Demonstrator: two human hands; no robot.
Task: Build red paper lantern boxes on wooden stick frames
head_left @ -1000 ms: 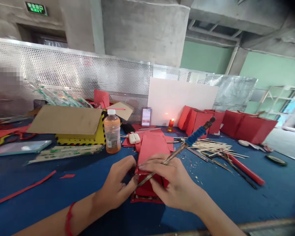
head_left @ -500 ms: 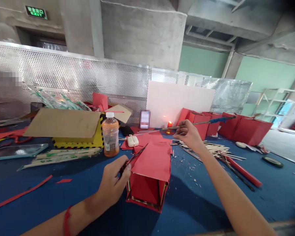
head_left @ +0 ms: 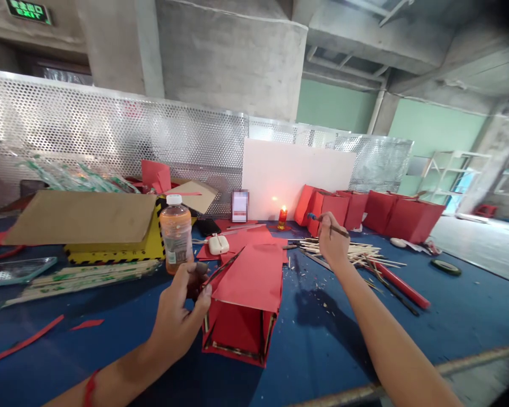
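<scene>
- Two hands at work: the left hand [head_left: 176,314] pinches the upper left edge of a red box [head_left: 252,277] between thumb and fingers.
- The right hand [head_left: 334,243], fingers closed, grips one thin rod [head_left: 338,230] with a blue wrapped part, raised near the candle.
- That one red box lies on the blue tabletop [head_left: 470,316], in front of the person, its hollow end facing them.
- One lit candle [head_left: 283,218], in front of one white board [head_left: 299,175].
- One bottle [head_left: 177,237], one white case [head_left: 218,245], one upright phone [head_left: 240,206].
- At least four red boxes [head_left: 415,219] at the back right.
- One red rod [head_left: 402,287]; beside it, pale sticks [head_left: 356,251], too many to count.
- Two red paper strips [head_left: 29,343] at the left.
</scene>
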